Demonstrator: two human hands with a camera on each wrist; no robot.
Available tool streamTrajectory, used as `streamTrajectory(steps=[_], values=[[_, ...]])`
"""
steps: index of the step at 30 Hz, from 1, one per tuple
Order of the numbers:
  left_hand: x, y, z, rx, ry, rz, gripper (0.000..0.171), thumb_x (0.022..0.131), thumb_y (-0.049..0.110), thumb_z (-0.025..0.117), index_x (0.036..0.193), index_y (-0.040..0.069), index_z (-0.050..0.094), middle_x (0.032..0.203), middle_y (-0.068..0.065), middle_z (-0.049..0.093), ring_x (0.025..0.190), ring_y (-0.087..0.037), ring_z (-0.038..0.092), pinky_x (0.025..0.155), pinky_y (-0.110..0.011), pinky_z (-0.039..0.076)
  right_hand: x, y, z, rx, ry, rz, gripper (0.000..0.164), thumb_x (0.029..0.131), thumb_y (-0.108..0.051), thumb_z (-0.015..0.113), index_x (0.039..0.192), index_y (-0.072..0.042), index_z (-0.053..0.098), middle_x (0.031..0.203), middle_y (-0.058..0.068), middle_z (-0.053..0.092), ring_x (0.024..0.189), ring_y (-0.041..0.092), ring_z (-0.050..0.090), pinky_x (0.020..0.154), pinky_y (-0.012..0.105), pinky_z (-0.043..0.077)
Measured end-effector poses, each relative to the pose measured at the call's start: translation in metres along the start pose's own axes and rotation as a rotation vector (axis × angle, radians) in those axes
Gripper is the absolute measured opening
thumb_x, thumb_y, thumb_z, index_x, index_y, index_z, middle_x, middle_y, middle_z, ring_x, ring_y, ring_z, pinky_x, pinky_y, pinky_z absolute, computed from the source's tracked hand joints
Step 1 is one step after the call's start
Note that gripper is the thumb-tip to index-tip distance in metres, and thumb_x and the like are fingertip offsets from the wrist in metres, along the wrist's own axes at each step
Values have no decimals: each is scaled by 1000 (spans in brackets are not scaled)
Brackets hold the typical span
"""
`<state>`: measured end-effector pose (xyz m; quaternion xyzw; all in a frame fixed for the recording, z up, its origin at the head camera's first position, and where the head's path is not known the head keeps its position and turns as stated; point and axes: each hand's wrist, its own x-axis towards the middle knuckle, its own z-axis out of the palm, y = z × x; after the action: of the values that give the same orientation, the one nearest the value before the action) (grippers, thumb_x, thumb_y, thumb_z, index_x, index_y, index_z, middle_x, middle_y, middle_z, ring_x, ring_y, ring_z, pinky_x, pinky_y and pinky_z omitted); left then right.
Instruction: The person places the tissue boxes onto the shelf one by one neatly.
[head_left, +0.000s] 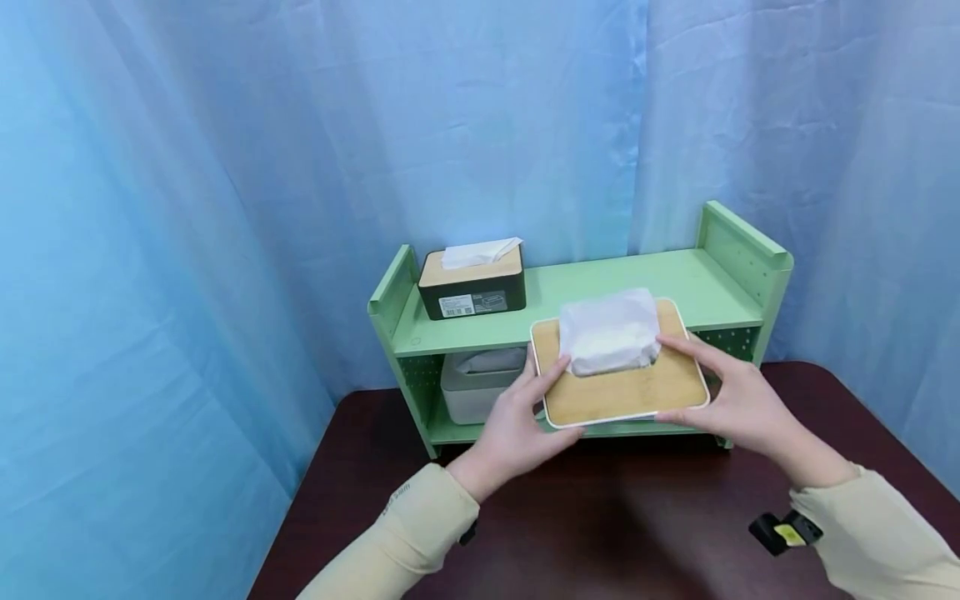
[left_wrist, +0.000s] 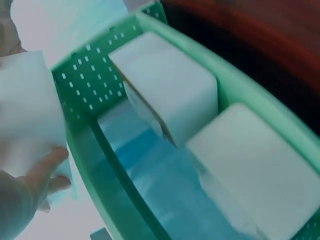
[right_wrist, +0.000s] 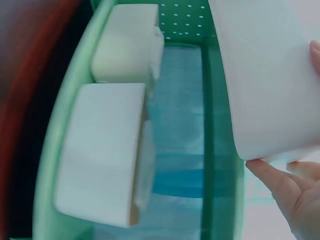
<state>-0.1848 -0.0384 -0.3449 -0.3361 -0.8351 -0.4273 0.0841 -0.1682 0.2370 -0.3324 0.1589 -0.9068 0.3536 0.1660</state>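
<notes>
Both hands hold a white tissue box [head_left: 622, 396] with a light wood lid and a white tissue sticking out, raised in front of the green shelf. My left hand [head_left: 513, 421] grips its left end and my right hand [head_left: 742, 408] its right end. In the left wrist view, the box's pale side [left_wrist: 30, 100] is above the left hand [left_wrist: 30, 195]. The right wrist view shows the white underside or side of the box [right_wrist: 275, 85] against the right hand [right_wrist: 295, 195]. Some fingers are hidden behind the box.
The green two-level shelf [head_left: 600, 287] stands on a dark red table [head_left: 570, 533]. A black tissue box with wood lid [head_left: 480, 296] sits on its top left. On the lower level are a greyish tissue box [head_left: 468, 398] and a white wood-lidded one [right_wrist: 100, 155]. Blue curtains [head_left: 510, 125] hang behind.
</notes>
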Motion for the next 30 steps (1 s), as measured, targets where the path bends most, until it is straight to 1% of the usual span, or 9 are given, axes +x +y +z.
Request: streamTrajectory(steps=[2,3,6,8,10,17,23,26,30], values=[[9,0,-6,2,3,0,81,78,14,78,147,17,36,159,-14,6,131,-20,44,93,-23,47,9,-4,-4,-1,10,-16,86,65,-28,88,140,-14,48,141,33,39,87,20,58,56,22,46],[13,0,-9,10,7,0,81,78,14,78,147,18,36,159,-13,7,131,-20,44,93,-24,47,14,-5,-5,-1,11,-17,86,65,-28,88,140,-14,48,142,33,38,90,22,58,58,22,47],[24,0,-15,35,7,-13,82,77,15,79,147,20,37,158,-14,9,130,-21,46,92,-27,49,25,-6,-8,7,6,0,87,66,-29,87,141,-15,46,143,32,36,113,39,53,75,37,50],[29,0,-18,47,-3,-36,82,77,17,79,147,22,36,158,-14,10,128,-21,48,91,-28,50,29,-5,-9,8,-6,24,88,66,-31,86,143,-16,44,145,32,34,125,47,42,85,49,45],[34,-1,-20,46,-20,-66,82,77,20,79,147,24,36,158,-14,9,129,-21,47,91,-29,50,33,-4,-9,20,-21,46,89,67,-32,86,144,-17,43,146,32,32,130,51,34,90,61,37],[39,-6,-19,15,-37,-126,80,77,23,79,146,26,38,158,-14,11,135,-22,39,92,-34,51,37,1,-5,25,-69,67,89,71,-36,83,146,-16,39,146,28,34,126,47,40,89,59,39],[45,-8,-19,16,-59,-129,79,78,25,78,146,24,38,158,-14,11,136,-20,39,88,-29,52,42,2,-10,42,-120,97,89,74,-37,80,147,-18,34,144,27,37,122,43,43,88,55,39],[51,-5,-23,53,-80,-144,79,79,26,78,146,23,37,157,-11,19,139,-18,33,97,-31,47,48,2,-16,85,-181,122,89,77,-36,78,149,-19,29,146,26,33,123,42,41,91,55,38],[61,-3,-31,69,-111,-208,78,78,32,77,146,28,38,154,-5,30,141,-17,29,109,-35,35,59,-1,-26,140,-263,159,88,81,-33,74,151,-19,23,150,26,23,130,45,33,96,58,34]])
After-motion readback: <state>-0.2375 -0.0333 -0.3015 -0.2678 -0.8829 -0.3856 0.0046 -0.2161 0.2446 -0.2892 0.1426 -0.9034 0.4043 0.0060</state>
